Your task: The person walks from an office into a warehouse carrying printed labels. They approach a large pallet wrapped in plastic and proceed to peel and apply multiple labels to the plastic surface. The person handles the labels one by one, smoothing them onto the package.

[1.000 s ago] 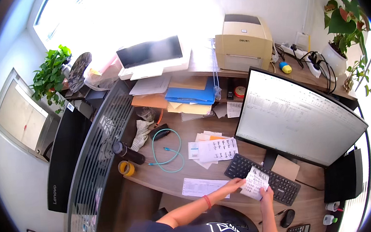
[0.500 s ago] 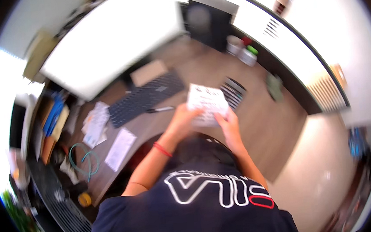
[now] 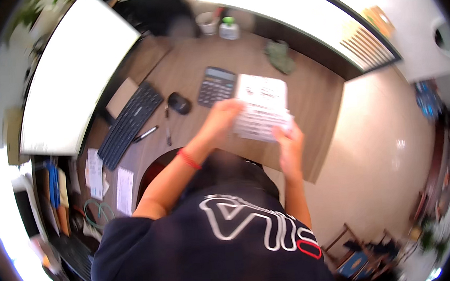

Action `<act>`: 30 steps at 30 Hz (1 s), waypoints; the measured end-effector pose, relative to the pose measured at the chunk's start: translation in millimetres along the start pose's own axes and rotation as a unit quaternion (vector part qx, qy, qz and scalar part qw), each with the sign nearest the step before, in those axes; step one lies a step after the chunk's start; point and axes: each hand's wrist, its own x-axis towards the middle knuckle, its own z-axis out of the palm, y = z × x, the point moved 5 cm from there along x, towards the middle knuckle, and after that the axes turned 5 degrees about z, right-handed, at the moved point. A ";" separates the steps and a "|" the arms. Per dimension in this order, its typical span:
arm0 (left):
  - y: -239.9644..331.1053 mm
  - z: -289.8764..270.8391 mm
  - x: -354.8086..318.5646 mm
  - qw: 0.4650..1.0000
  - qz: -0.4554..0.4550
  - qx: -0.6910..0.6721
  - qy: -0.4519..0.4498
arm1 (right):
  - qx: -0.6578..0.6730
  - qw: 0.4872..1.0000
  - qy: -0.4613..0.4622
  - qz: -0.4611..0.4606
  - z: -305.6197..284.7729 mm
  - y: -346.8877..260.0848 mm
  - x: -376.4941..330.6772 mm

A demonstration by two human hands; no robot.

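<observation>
Between my two hands is a white sheet of paper (image 3: 261,107) with dark printing on it, held over the right part of the desk. My left hand (image 3: 226,116), with a red band at its wrist, pinches the sheet's left edge. At the lower right corner, my right hand (image 3: 289,138) grips it with the thumb on top. The far fingers of both hands are hidden under the paper. A dark calculator (image 3: 217,85) lies just beyond my left hand, and a black mouse (image 3: 179,103) is left of it.
A black keyboard (image 3: 130,125), a pen (image 3: 146,134) and loose papers (image 3: 125,190) lie on the left of the desk (image 3: 191,53) below a large bright monitor (image 3: 72,78). A green-capped bottle (image 3: 229,29), a white cup (image 3: 207,23) and a green cloth-like item (image 3: 280,57) line the back partition.
The view has turned to the right, so the monitor and keyboard sit farther left. The paper stays in both hands and appears farther right, beside the calculator. The mouse now shows.
</observation>
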 end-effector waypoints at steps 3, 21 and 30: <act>-18.1 28.3 12.8 0.997 -0.053 -0.048 -0.032 | -0.023 0.999 0.048 0.012 -31.2 3.6 -0.3; -68.7 72.7 36.4 0.988 -0.109 -0.106 0.000 | -0.067 0.993 0.055 0.080 -94.9 -13.3 6.2; -116.4 191.9 44.1 0.989 -0.056 -0.106 -0.082 | -0.023 0.995 0.096 -0.018 -229.6 -18.4 -27.1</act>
